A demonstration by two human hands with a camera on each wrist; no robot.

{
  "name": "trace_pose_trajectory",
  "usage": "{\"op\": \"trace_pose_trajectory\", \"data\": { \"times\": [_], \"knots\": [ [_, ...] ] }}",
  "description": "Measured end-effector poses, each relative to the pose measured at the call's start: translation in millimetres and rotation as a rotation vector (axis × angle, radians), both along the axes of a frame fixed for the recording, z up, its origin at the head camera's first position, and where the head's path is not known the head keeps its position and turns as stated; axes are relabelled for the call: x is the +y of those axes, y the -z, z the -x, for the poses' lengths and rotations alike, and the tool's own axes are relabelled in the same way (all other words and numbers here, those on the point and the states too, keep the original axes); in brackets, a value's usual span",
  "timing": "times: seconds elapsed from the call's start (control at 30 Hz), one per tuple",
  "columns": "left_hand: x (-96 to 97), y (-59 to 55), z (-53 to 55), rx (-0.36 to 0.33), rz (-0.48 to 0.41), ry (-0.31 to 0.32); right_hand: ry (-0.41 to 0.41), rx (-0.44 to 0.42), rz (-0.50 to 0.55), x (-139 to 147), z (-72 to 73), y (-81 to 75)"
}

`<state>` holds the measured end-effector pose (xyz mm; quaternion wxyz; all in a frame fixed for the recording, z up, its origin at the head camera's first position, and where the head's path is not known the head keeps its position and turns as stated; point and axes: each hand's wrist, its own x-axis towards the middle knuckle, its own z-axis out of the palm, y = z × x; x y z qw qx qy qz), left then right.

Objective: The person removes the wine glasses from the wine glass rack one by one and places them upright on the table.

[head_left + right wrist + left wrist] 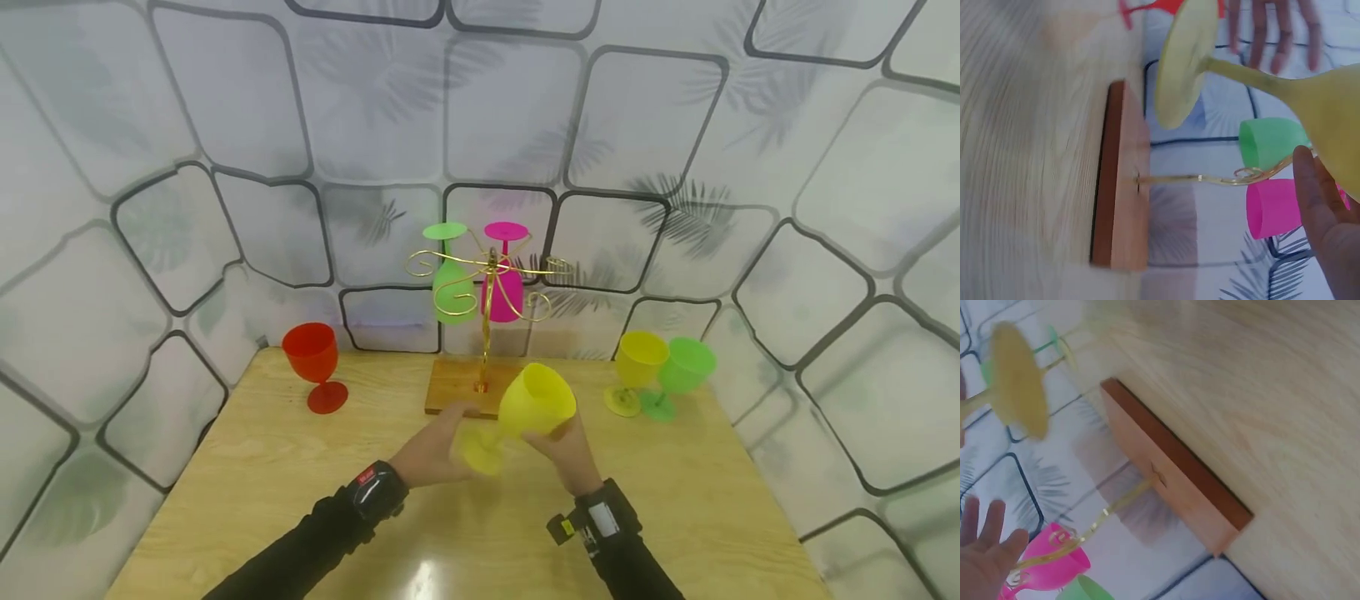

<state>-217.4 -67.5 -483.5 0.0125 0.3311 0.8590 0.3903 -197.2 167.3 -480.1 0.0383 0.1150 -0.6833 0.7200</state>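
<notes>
My right hand grips a yellow goblet by its bowl, held tilted over the table with its foot toward the left. Near that foot is my left hand; the left wrist view shows its fingers spread and apart from the goblet's foot. Just behind the hands stands a gold wire glass rack on a wooden base. From its curled arms a green goblet and a pink goblet hang upside down, feet uppermost.
A red goblet stands upright at the back left of the wooden table. At the back right, another yellow goblet and another green goblet stand side by side. Patterned curtain walls close in the back and sides.
</notes>
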Motion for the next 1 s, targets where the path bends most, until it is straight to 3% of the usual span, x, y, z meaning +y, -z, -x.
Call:
{"op": "trace_pose_trajectory", "data": {
  "times": [0.17,0.23,0.4,0.53,0.6,0.7,0.83,0.93,1.0],
  "knots": [
    [15.4,-3.6,-5.5,-0.021,-0.162,-0.048,0.006,0.121,-0.295,-5.2,-4.0,10.8],
    [22.1,-4.6,-7.9,-0.039,-0.225,-0.062,-0.002,0.15,-0.359,-9.1,-6.1,14.6],
    [32.2,-3.8,-12.8,-0.113,-0.3,-0.112,-0.046,0.19,-0.399,-18.5,-8.9,19.3],
    [31.9,-3.2,-15.3,-0.172,-0.33,-0.155,-0.075,0.144,-0.388,-23.1,-8.7,20.5],
    [28.4,-4.0,-13.8,-0.161,-0.343,-0.197,-0.076,0.122,-0.404,-23.5,-7.8,22.6],
    [16.1,-4.8,-2.3,-0.072,-0.383,-0.302,-0.086,0.13,-0.404,-22.1,-8.0,25.9],
    [-15.0,-2.3,26.9,0.08,-0.404,-0.529,-0.105,0.139,-0.372,-14.0,-12.1,31.2],
    [-43.6,0.8,51.2,0.096,-0.383,-0.69,-0.093,0.136,-0.376,-6.7,-17.4,35.1],
    [-60.5,2.4,65.7,0.078,-0.379,-0.762,-0.081,0.144,-0.388,-2.9,-20.5,37.1]
  ]
}}
